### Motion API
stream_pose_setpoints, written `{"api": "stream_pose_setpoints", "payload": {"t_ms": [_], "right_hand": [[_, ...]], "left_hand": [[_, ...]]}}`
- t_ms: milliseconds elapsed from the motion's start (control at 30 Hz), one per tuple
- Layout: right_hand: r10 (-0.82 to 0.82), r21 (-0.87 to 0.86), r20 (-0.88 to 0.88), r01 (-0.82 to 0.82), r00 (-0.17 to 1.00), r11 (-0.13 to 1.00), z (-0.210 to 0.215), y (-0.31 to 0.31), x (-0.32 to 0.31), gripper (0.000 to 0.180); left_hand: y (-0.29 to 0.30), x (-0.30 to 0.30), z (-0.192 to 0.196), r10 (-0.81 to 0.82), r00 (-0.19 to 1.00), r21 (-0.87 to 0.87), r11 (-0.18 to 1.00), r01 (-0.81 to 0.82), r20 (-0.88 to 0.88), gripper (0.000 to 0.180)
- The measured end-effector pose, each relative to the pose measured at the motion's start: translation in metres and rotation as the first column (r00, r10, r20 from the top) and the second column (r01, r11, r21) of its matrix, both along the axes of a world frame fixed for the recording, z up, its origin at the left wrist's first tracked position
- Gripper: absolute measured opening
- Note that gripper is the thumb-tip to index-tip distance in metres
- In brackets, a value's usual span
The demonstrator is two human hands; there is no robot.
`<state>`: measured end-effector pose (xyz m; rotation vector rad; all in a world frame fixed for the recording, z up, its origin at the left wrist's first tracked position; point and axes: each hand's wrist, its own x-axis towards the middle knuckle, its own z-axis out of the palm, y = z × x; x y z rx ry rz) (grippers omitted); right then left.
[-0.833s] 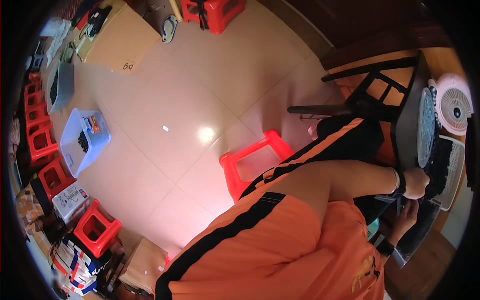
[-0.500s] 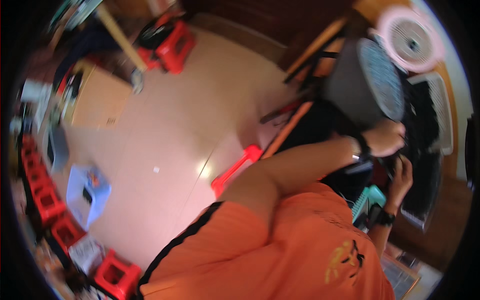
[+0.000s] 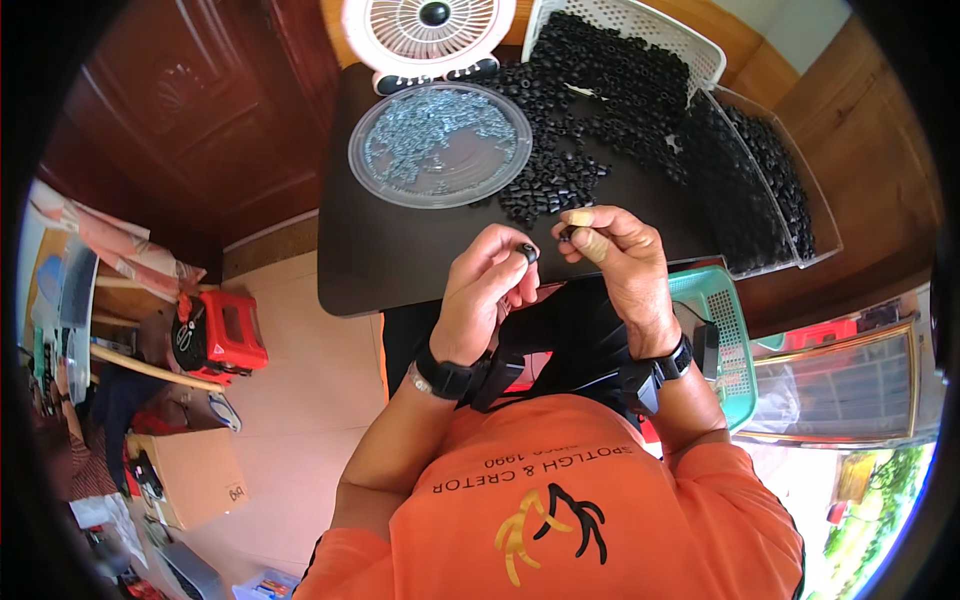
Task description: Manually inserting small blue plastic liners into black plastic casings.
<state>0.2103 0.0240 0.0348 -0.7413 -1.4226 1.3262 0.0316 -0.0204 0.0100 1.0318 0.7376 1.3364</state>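
Two hands at work here. What's off to their left?

A red plastic stool (image 3: 215, 335) on the tiled floor, with a brown cardboard box (image 3: 190, 475) nearer. On the black tabletop (image 3: 400, 250) stands a round clear plastic tray of small silvery metal parts (image 3: 440, 145).

And the left hand (image 3: 490, 285)?

It is raised just over the table's near edge, its fingers curled close, pinching a small black ring-shaped piece (image 3: 527, 252) between thumb and forefinger.

The right hand (image 3: 615, 260)?

It is just beside the left hand, almost touching it. Its thumb and forefinger are closed on a tiny dark part (image 3: 567, 233), and I can't tell the shape.

So which step is this?

I'd judge it to be fitting the two pieces together, with the parts facing each other and not yet joined. Mating them calls for a steady pinch and fine alignment.

Further right?

There's a loose heap of black beads (image 3: 560, 170), then a white lattice basket (image 3: 640, 50) and a clear plastic tray (image 3: 760, 180), both full of them. A teal plastic basket (image 3: 715, 320) sits below the table edge.
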Motion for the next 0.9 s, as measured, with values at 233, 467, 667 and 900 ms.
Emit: {"api": "stream_pose_setpoints", "payload": {"t_ms": [233,467,667,900], "right_hand": [[0.087,-0.075,-0.037,-0.09,0.995,0.993,0.002,0.007,0.005,0.016],[0.106,-0.025,0.024,-0.105,0.994,0.994,0.005,0.006,0.01,0.016],[0.136,-0.012,0.038,-0.135,0.99,0.991,0.013,-0.002,0.012,0.012],[0.099,0.107,0.188,-0.121,0.977,0.987,0.015,-0.008,0.011,0.007]], "left_hand": [[0.003,0.013,0.009,-0.002,0.997,0.025,1.0,0.003,-0.076,0.022],[0.005,0.02,0.006,-0.002,0.996,0.049,0.999,0.006,-0.093,0.022],[0.001,0.022,0.005,0.0,0.986,0.083,0.996,0.015,-0.169,0.025],[-0.001,0.021,0.002,0.016,0.973,0.099,0.995,0.007,-0.231,0.026]]}}
